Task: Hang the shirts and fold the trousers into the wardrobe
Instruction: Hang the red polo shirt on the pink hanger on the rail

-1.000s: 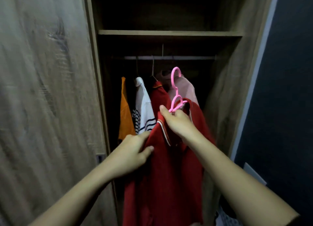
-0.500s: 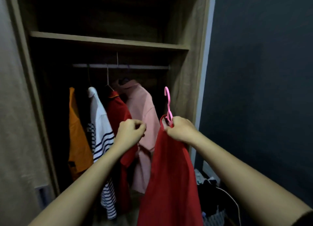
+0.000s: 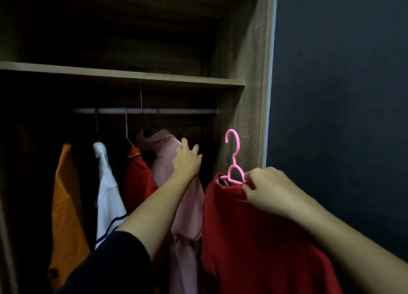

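Note:
A red shirt (image 3: 254,238) hangs on a pink plastic hanger (image 3: 234,161), held up in front of the wardrobe's right side. My right hand (image 3: 268,191) grips the hanger's shoulder together with the shirt's collar. The hook points up, below and to the right of the metal rail (image 3: 176,111). My left hand (image 3: 187,159) is spread open and rests against the shoulder of a pink shirt (image 3: 187,205) hanging on the rail.
On the rail also hang an orange shirt (image 3: 66,205), a white striped shirt (image 3: 108,196) and another red shirt (image 3: 138,179). A wooden shelf (image 3: 123,76) runs above the rail. The wardrobe's right side panel (image 3: 249,117) meets a dark wall (image 3: 342,117).
My left hand has opened and reached up and right to the pink shirt. The view has moved closer and right; my right hand still holds the red shirt's hanger.

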Demonstrator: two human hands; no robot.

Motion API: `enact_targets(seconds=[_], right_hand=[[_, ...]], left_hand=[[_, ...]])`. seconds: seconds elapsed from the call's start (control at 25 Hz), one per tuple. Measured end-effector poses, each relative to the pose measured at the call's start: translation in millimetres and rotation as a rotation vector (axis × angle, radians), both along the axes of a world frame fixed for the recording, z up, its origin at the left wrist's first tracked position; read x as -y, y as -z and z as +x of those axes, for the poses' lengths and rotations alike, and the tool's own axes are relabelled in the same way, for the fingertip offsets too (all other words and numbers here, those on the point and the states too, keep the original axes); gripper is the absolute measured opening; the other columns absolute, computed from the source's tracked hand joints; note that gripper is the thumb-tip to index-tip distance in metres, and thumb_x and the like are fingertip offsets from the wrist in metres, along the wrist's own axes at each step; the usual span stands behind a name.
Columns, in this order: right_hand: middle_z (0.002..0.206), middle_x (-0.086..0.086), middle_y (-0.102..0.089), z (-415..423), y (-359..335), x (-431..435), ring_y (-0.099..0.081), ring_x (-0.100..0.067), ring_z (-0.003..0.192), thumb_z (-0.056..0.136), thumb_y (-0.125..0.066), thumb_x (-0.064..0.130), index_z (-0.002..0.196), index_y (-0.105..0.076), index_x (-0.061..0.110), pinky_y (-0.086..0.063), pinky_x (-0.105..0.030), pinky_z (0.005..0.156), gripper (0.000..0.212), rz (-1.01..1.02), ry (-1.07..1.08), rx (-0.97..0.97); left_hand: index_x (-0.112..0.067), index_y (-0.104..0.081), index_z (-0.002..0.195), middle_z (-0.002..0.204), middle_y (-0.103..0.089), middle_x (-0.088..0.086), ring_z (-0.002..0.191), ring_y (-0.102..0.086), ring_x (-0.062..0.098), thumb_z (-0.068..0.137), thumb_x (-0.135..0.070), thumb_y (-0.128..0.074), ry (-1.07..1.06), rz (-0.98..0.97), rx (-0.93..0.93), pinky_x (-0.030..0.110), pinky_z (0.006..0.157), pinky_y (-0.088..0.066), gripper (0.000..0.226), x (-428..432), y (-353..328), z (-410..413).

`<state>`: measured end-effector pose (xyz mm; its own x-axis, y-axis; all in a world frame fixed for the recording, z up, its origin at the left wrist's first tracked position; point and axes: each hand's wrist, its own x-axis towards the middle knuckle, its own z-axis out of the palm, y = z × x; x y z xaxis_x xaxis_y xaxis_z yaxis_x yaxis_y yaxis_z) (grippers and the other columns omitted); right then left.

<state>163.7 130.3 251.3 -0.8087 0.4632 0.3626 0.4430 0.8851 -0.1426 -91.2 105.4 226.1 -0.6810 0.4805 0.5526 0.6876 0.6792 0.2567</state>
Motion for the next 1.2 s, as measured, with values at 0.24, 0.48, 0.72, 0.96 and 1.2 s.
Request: enact_targets(seconds=[0.24, 0.48, 0.72, 0.96, 1.2], right_hand=[[0.091, -0.009, -0.064, -22, 2, -21, -0.06, -0.03, 0.088, 0.089, -0.045, 0.025, 0.093, -0.063, 0.014, -0.052, -0.041, 0.076, 0.022, 0.085, -0.009, -0.04], [0.107, -0.018, -0.06, -68, 7, -14, -0.058, -0.038, 0.102, 0.094, -0.042, 0.015, 0.108, -0.059, 0.004, -0.045, -0.038, 0.072, 0.024, 0.169, 0.008, -0.016], [0.119, -0.02, -0.057, -157, -9, -34, -0.056, -0.036, 0.112, 0.096, -0.038, 0.011, 0.124, -0.053, 0.004, -0.048, -0.04, 0.084, 0.033, 0.216, 0.005, 0.004], [0.119, -0.017, -0.058, -239, -52, -58, -0.055, -0.034, 0.111, 0.091, -0.04, -0.003, 0.12, -0.057, 0.003, -0.049, -0.038, 0.081, 0.034, 0.331, 0.047, -0.063], [0.119, -0.016, -0.059, -294, -60, -77, -0.056, -0.032, 0.111, 0.091, -0.039, -0.005, 0.12, -0.058, 0.002, -0.051, -0.038, 0.081, 0.035, 0.414, 0.015, -0.042]], left_hand=[[-0.001, -0.051, 0.107, 0.119, -0.05, 0.031, 0.095, -0.058, 0.043, 0.09, -0.007, -0.045, -0.136, 0.178, -0.122, 0.046, 0.075, -0.052, 0.019, 11, 29, -29], [0.002, -0.012, 0.146, 0.119, -0.058, 0.023, 0.096, -0.065, 0.037, 0.09, 0.008, -0.032, -0.192, 0.319, -0.072, 0.042, 0.08, -0.051, 0.06, 45, 45, -40], [-0.005, -0.007, 0.149, 0.099, -0.066, 0.017, 0.082, -0.067, 0.035, 0.094, -0.006, -0.041, -0.172, 0.27, -0.119, 0.043, 0.072, -0.052, 0.065, 40, 55, -54], [-0.015, -0.001, 0.151, 0.091, -0.068, 0.015, 0.08, -0.067, 0.033, 0.094, -0.018, -0.043, -0.016, 0.423, -0.062, 0.037, 0.067, -0.05, 0.071, 36, 47, -49], [-0.015, -0.01, 0.15, 0.104, -0.066, 0.012, 0.093, -0.065, 0.031, 0.094, -0.032, -0.041, -0.017, 0.343, -0.064, 0.04, 0.082, -0.051, 0.066, 37, 36, -45]])
